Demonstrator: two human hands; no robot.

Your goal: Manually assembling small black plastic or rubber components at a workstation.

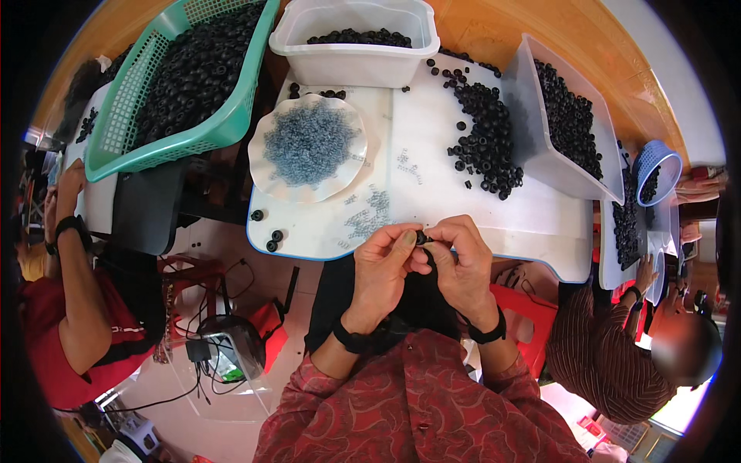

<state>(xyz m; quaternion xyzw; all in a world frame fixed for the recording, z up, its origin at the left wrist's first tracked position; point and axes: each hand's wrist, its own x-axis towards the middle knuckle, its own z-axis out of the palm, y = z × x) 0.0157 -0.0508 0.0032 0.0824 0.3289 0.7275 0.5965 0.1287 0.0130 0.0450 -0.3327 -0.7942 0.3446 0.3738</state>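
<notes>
My left hand and my right hand meet at the near edge of a white table. Together their fingertips pinch one small black ring-shaped part. Just beyond my hands several small metal springs lie loose on the table. A scalloped white plate heaped with more springs stands further back on the left. A loose pile of black ring parts lies on the table to the right.
A white tub of black parts stands at the back, a tilted clear bin of them at the right, a green basket at the left. Persons sit at both sides. A red stool is below.
</notes>
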